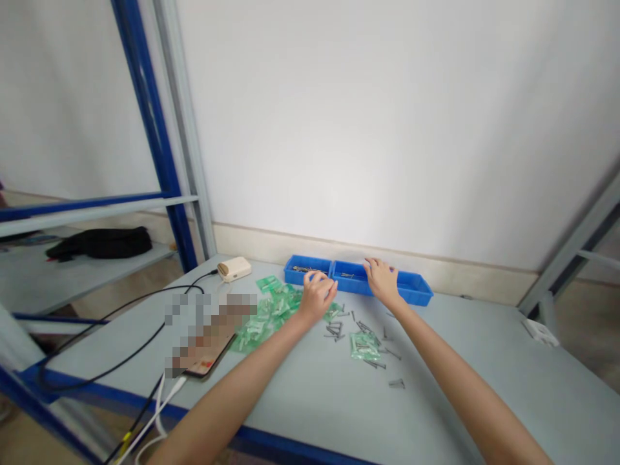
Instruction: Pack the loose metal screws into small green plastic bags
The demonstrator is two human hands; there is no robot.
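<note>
My left hand (318, 294) hovers at the front edge of the smaller blue bin (295, 276), which has brass-coloured screws in it. Its fingers are curled, and whatever they may hold is too small to make out. Over the long blue bin (415, 296) my right hand (382, 278) reaches with fingers apart, and nothing shows in it. A few screws (347, 275) lie inside that bin. Green plastic packets (271, 310) are heaped left of my left hand. One green packet (365, 347) lies between my forearms, among several loose dark screws (334, 330).
A phone (208, 355) with a white cable lies at the left of the grey table (310, 400). Behind it are a cream-coloured device (235, 268) and a black cable. A white object (540, 332) sits at the right edge. Blue and grey posts flank the table.
</note>
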